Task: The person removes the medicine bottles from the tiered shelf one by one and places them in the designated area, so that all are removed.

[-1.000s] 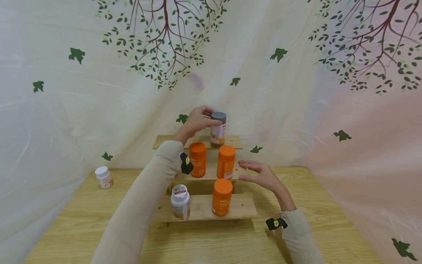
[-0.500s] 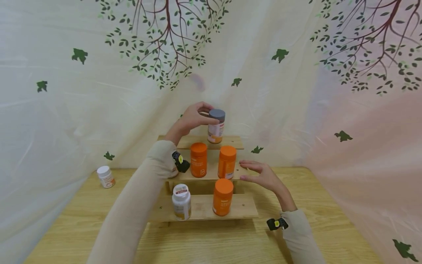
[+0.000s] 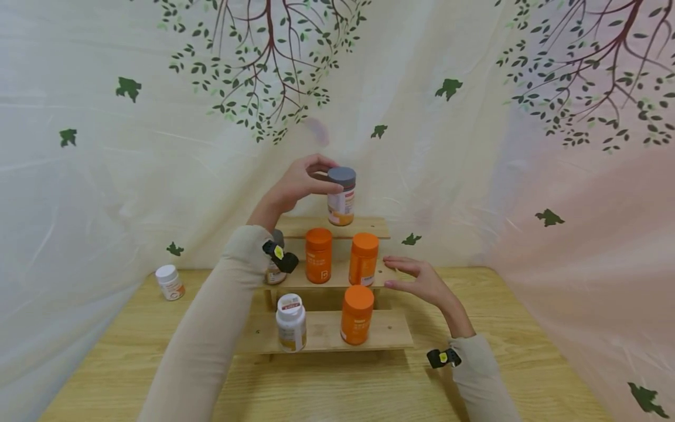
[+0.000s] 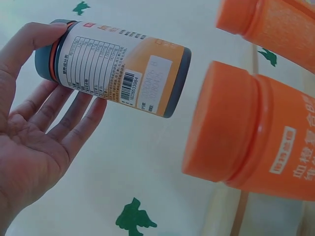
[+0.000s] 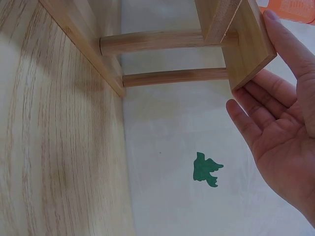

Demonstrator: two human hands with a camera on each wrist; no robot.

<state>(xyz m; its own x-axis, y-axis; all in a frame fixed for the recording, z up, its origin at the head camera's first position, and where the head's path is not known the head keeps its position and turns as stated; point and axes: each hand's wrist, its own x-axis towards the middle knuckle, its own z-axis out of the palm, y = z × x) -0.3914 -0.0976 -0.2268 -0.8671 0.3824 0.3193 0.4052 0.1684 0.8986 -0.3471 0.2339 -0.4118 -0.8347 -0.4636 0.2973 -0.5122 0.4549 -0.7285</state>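
My left hand [image 3: 299, 183] pinches a pill bottle [image 3: 341, 204] with a grey-blue lid and a white and orange label near its top. The bottle is upright, its base overlapping the top step of a wooden three-step rack [image 3: 369, 226] in the head view. In the left wrist view, the thumb lies on the lid's edge, with a barcode on the pill bottle [image 4: 123, 73] facing the camera. My right hand [image 3: 422, 282] is at the right end of the middle step, fingers spread and rather straight. The right wrist view has its fingertips right at the board's end [image 5: 253, 54].
Two orange bottles [image 3: 319, 258] stand on the middle step, beside a grey-lidded bottle [image 3: 275, 274] partly behind my left wrist. A white bottle [image 3: 291, 325] and an orange bottle [image 3: 357, 316] occupy the bottom step. Another white bottle [image 3: 170, 283] stands on the table far left.
My left hand and its pill bottle have moved up and slightly left, off the top step. The grey-lidded bottle behind the wrist has come into sight. The right hand stays put.
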